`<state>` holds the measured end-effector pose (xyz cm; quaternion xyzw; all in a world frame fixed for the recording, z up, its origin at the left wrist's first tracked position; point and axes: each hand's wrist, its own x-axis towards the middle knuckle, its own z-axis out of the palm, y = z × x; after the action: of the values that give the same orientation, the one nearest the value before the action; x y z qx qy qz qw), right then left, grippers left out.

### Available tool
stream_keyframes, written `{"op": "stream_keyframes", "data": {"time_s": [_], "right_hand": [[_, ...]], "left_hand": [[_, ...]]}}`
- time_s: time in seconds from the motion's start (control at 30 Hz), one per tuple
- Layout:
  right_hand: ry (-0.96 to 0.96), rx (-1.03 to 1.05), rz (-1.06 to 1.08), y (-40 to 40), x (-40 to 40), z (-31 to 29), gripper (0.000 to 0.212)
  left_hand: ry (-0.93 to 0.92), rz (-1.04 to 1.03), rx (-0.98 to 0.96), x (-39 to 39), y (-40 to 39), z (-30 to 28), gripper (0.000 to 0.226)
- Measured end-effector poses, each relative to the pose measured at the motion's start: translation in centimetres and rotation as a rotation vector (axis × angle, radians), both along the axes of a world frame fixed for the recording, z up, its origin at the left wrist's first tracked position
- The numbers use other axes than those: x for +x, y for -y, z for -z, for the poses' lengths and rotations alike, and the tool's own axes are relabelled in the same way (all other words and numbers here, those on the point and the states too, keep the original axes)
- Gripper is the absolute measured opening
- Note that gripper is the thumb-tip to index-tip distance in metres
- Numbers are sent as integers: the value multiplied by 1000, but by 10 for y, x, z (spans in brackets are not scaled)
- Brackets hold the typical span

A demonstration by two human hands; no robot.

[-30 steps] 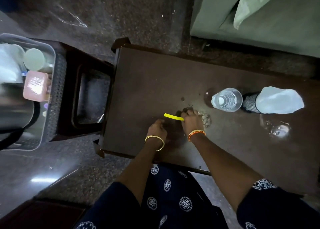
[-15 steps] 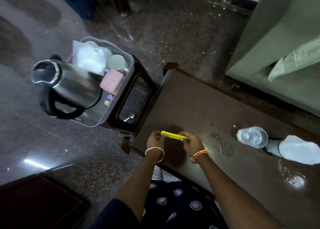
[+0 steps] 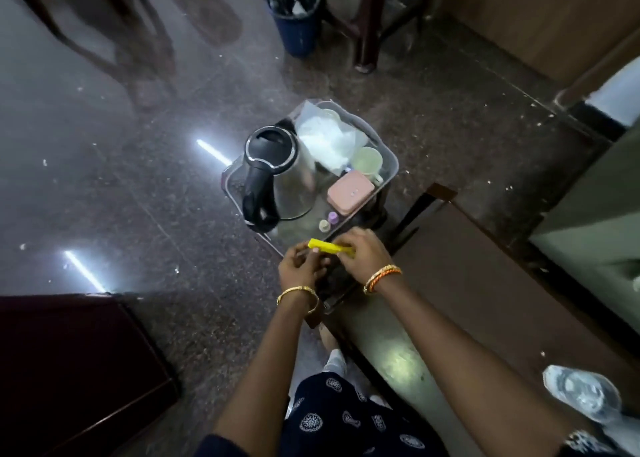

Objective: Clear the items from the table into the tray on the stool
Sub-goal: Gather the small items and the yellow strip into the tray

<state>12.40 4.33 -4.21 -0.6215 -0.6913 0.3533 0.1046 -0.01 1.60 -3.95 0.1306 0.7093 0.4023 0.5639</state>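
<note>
A thin yellow stick-like object is held between both hands, over the near edge of the clear plastic tray. My left hand grips its left end and my right hand grips its right end. The tray rests on a dark stool and holds a steel kettle with a black lid, a white plastic bag, a pale cup, a pink box and two tiny bottles. The dark wooden table lies to the right, with a clear water bottle at its lower right.
A blue bin and dark chair legs stand on the speckled floor beyond the tray. A dark cabinet sits at lower left. A green sofa edge runs along the right.
Both hands lifted the yellow object off the table and carried it left, to the tray's near edge. The view swung left, so the tray sits in the centre.
</note>
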Motion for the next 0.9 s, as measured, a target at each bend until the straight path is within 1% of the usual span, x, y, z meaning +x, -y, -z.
{"op": "stream_keyframes", "data": {"time_s": [0.1, 0.17, 0.2, 0.27, 0.33, 0.37, 0.4, 0.47, 0.67, 0.77, 0.9], "right_hand": [[66, 175, -95, -34, -24, -9, 22], [121, 227, -184, -54, -41, -9, 17], [154, 221, -227, -62, -50, -8, 16], [275, 150, -311, -74, -64, -2, 23], [421, 77, -399, -80, -75, 4, 31], [453, 54, -412, -81, -79, 7, 33], [461, 39, -404, -81, -80, 11, 33], [467, 16, -393, -78, -83, 20, 31], [531, -47, -359, -75, -88, 40, 35], [501, -63, -289, -78, -87, 50, 32], [415, -22, -241, -79, -87, 50, 28]], "left_hand": [[-111, -31, -12, -19, -17, 2, 24], [-189, -43, -51, -30, -23, 5, 22], [-220, -46, -75, -34, -25, 8, 21], [-276, -22, -140, -39, -26, 15, 21], [-306, 18, -170, -41, -27, 16, 6], [-318, 41, -179, -42, -27, 15, 5], [-335, 70, -182, -42, -28, 15, 13], [-369, 113, -193, -44, -29, 16, 20], [-427, 176, -228, -45, -30, 19, 22], [-432, 185, -221, -46, -30, 18, 21], [-428, 212, -230, -46, -30, 17, 20]]}}
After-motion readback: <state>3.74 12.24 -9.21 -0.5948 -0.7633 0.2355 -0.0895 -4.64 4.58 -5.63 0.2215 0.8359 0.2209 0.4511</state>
